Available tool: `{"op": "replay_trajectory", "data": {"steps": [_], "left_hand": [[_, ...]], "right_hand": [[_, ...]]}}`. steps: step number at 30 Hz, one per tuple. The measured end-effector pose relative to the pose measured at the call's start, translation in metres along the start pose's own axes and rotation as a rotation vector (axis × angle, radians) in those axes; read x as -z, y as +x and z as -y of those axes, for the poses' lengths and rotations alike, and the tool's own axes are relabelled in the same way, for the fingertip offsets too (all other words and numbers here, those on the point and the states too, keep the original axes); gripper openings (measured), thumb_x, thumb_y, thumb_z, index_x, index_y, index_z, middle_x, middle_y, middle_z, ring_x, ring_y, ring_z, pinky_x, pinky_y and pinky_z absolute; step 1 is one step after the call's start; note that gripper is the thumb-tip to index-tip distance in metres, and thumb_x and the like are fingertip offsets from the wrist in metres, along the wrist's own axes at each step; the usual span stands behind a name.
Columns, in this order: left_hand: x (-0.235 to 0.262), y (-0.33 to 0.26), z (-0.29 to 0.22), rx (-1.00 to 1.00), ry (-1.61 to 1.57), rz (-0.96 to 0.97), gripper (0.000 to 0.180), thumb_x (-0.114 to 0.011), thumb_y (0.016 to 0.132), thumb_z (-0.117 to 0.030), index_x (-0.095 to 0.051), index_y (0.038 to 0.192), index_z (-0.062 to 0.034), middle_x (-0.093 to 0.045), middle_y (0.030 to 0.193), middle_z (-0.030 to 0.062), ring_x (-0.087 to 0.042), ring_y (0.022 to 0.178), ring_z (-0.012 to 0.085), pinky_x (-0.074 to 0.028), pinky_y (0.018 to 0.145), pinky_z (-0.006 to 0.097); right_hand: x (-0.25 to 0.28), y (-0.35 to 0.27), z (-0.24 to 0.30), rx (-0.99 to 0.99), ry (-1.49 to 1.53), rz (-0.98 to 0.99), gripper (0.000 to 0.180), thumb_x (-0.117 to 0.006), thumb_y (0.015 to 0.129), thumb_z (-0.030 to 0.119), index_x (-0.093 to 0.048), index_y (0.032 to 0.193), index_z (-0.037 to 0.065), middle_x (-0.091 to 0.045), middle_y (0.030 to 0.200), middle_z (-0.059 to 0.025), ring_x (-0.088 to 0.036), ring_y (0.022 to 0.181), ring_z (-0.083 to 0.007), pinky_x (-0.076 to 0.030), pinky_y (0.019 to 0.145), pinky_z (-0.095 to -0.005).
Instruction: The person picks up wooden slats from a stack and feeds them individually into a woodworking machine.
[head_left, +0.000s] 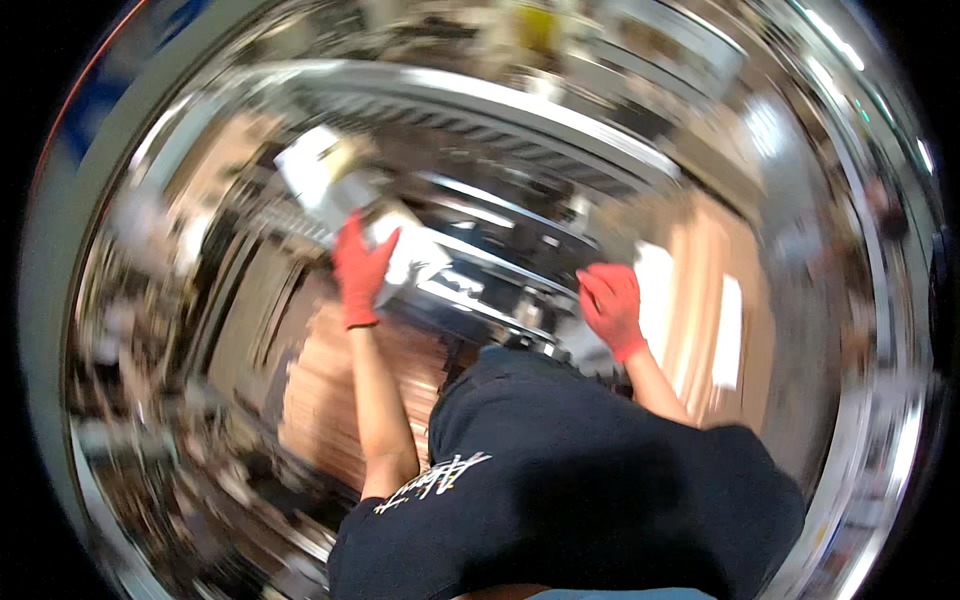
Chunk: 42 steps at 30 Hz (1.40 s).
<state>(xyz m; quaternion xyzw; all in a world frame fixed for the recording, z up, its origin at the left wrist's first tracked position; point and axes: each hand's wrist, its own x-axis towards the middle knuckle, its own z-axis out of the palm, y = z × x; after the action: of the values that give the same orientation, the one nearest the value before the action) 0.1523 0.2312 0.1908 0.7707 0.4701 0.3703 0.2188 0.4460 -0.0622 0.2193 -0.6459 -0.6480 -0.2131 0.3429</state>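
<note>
My left hand (365, 265), in a red glove, reaches forward with thumb and fingers spread. It is at a white and grey box-like piece (410, 255), blurred by motion; I cannot tell whether it touches it. Another pale, boxy shape (310, 165) lies just beyond its fingertips. My right hand (612, 308), gloved in red too, is closed with its fingers curled in, beside a stack of brown cardboard (697, 300). Whatever it may hold is hidden. Between both hands run the shiny metal bars of a machine (490, 250).
Stacked brown cardboard strips (325, 400) lie under my left forearm. A curved metal rail (480, 105) crosses beyond the machine. White sheets or strips (728, 330) lie on the cardboard at the right. Blurred shelving and equipment (180, 480) fill the left side.
</note>
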Motion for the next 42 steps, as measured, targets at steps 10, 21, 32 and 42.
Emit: {"op": "replay_trajectory", "data": {"steps": [10,21,32,42], "left_hand": [[-0.071,0.003,-0.012,0.305,0.581,0.234,0.084,-0.063,0.076,-0.071,-0.037,0.148,-0.0349,-0.021,0.161,0.0158,-0.019,0.144,0.0496,-0.016,0.103,0.079],[-0.067,-0.004,-0.011,0.268,0.628,0.194,0.072,-0.062,0.082,-0.062,-0.040,0.146,-0.0363,-0.026,0.159,0.0125,-0.021,0.145,0.0441,-0.017,0.106,0.077],[-0.064,-0.003,-0.014,0.283,0.599,0.183,0.074,-0.065,0.080,-0.060,-0.041,0.145,-0.0344,-0.026,0.159,0.0142,-0.020,0.146,0.0430,-0.016,0.108,0.075],[-0.075,0.002,0.039,0.184,0.587,0.201,0.079,-0.059,0.084,-0.066,-0.039,0.148,-0.0268,-0.026,0.159,0.0177,-0.022,0.144,0.0449,-0.018,0.105,0.076]], "right_hand": [[0.088,-0.128,-0.044,-0.879,-0.705,0.275,0.034,-0.069,0.081,0.028,-0.062,0.111,0.013,-0.062,0.104,-0.0087,-0.059,0.098,-0.0286,-0.045,0.081,-0.0446],[0.171,-0.270,-0.119,-1.762,-0.517,-0.003,0.054,-0.060,0.090,0.051,-0.064,0.116,0.003,-0.067,0.113,-0.0177,-0.063,0.106,-0.0352,-0.048,0.089,-0.0469],[0.162,-0.268,-0.109,-1.492,-0.693,0.192,0.039,-0.040,0.097,0.036,-0.064,0.101,0.005,-0.067,0.101,-0.0234,-0.063,0.096,-0.0433,-0.049,0.083,-0.0523],[0.178,-0.218,-0.105,-1.521,-0.005,-0.681,0.025,-0.052,0.100,0.036,-0.060,0.097,0.012,-0.055,0.068,0.0009,-0.051,0.053,-0.0068,-0.043,0.046,-0.0240]]}}
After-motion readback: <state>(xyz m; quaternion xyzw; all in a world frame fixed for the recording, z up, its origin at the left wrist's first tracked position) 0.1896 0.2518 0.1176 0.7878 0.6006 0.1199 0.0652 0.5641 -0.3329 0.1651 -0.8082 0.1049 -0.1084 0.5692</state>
